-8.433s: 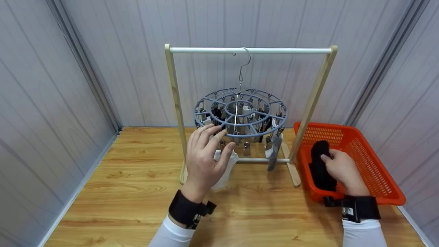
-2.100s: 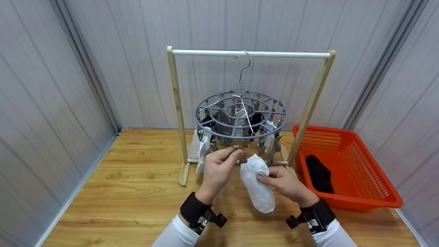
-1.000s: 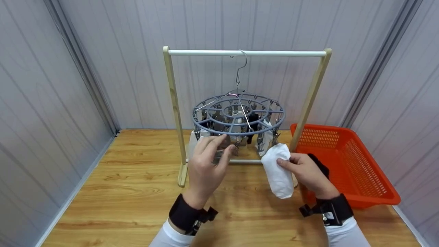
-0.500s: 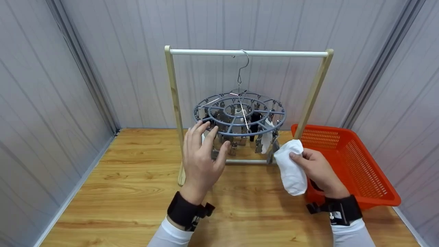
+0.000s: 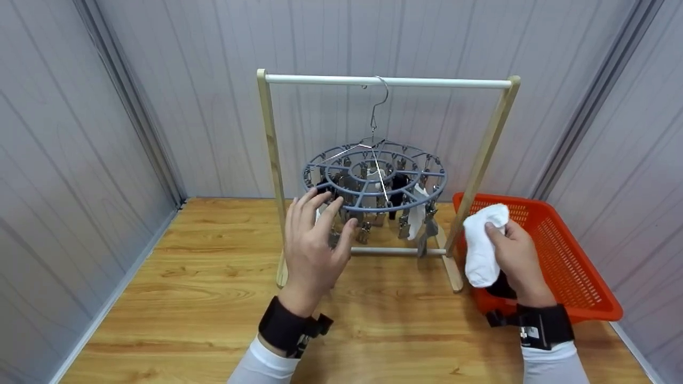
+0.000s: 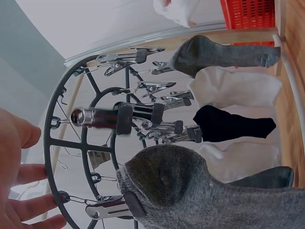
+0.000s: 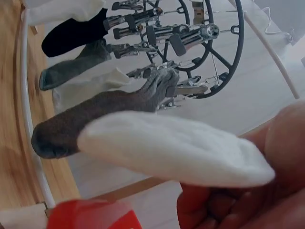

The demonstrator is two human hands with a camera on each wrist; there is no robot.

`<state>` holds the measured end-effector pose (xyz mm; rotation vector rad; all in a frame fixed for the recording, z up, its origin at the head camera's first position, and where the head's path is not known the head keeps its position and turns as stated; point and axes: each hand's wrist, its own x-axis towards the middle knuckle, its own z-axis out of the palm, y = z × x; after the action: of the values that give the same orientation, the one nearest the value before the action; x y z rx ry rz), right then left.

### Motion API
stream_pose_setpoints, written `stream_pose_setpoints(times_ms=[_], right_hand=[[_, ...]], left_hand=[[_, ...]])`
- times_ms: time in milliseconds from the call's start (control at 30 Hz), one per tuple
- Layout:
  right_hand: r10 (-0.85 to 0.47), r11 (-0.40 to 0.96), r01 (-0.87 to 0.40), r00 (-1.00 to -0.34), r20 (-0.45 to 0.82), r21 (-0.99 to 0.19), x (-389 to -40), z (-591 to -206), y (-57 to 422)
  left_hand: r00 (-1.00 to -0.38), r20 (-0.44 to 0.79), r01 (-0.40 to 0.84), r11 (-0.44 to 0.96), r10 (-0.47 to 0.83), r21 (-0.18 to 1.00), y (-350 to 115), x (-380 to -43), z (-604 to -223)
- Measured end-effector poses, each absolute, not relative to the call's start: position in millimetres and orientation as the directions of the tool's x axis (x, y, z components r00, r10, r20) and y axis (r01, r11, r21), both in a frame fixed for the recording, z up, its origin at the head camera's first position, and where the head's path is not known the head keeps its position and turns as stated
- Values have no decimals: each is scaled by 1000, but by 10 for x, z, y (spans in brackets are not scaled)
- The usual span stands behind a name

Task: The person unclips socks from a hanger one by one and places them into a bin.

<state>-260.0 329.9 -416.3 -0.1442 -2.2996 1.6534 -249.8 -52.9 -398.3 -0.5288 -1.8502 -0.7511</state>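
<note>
My right hand pinches a white sock between thumb and fingers, held up over the left side of the orange basket. Up close in the right wrist view, that white sock stretches out from the fingers. My left hand is raised with spread fingers at the front left of the round blue-grey clip hanger. In the left wrist view, its fingertips lie right at the hanger's outer ring, holding nothing. A grey sock hangs from a metal clip close by.
White, black sock and grey ones hang from several clips. The hanger hooks onto the white bar of a wooden stand on the table. A black sock lies in the basket, partly behind my right hand.
About two seconds ago my left hand pinched a clip beside the white sock; it has let go and spread its fingers. My right hand has carried the sock rightward to the basket.
</note>
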Motion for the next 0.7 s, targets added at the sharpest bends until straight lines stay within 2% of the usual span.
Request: stream_pose_setpoints(times_ms=[167, 500, 600, 700], right_hand=[[381, 477, -24, -895, 232, -879, -2594, -4164, 3373], [432, 621, 46, -853, 294, -782, -2611, -4188, 3625], [433, 622, 61, -858, 278, -780, -2611, -4195, 3667], [376, 643, 67, -896, 237, -763, -2617, -4206, 3686]], left_hand=[[-379, 925, 665, 704, 30, 250, -518, -2492, -3983], [-384, 922, 663, 709, 45, 241, -511, -2483, -3984], [-392, 919, 657, 714, 50, 242, -510, -2480, -3980], [-396, 917, 656, 716, 54, 241, -511, -2473, -3974]])
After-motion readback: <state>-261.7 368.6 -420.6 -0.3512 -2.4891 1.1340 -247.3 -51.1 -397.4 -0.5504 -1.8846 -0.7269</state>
